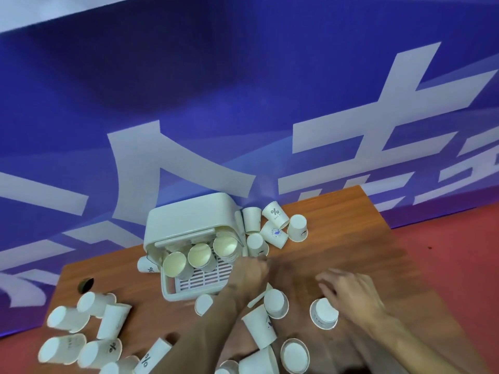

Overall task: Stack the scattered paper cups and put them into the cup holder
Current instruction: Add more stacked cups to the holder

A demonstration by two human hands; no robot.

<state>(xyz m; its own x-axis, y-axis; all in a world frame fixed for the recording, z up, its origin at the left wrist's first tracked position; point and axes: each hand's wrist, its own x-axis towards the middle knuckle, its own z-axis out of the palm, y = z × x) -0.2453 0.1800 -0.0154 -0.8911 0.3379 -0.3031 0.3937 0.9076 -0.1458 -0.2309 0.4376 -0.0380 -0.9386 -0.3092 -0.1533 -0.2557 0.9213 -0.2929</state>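
Observation:
The white cup holder (pixel 186 220) lies on the wooden table (pixel 364 255) with three cup stacks (pixel 199 255) sticking out over its slotted tray. White paper cups lie scattered: a cluster (pixel 275 225) right of the holder, several (pixel 89 330) at the front left, and more (pixel 260 327) between my forearms. My left hand (pixel 251 269) reaches to the holder's right side, its curled fingers closed on the lower edge of a small cup (pixel 256 243); the hand is blurred. My right hand (pixel 348 290) hovers with spread fingers just behind an upside-down cup (pixel 324 313).
A blue banner with large white characters (pixel 243 103) hangs directly behind the table. A round cable hole (pixel 86 284) sits near the table's left edge. Red floor (pixel 459 252) shows to the right.

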